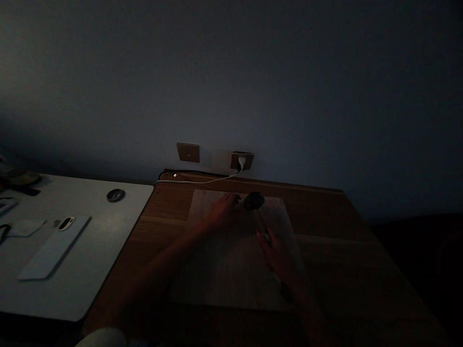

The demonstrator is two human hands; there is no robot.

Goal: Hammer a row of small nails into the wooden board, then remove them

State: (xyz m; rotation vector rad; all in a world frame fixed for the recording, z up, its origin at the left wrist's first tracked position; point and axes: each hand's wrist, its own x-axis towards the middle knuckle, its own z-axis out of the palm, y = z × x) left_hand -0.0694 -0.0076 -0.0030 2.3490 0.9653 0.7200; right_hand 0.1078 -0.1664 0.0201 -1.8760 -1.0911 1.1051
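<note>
Phone (56,250) on wht tbl (97,250); wht plug (242,162) in wall skt (235,158).

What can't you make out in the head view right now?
Head view, left hand: shadow hides whether it grips anything.
Head view, tool: the right hand covers part of its handle.
Head view, pale item: cut off by the picture's left edge.

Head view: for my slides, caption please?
Right hand holding a dark-headed tool over a pale rectangular board, left hand near the board's far edge, in dim light.
</note>
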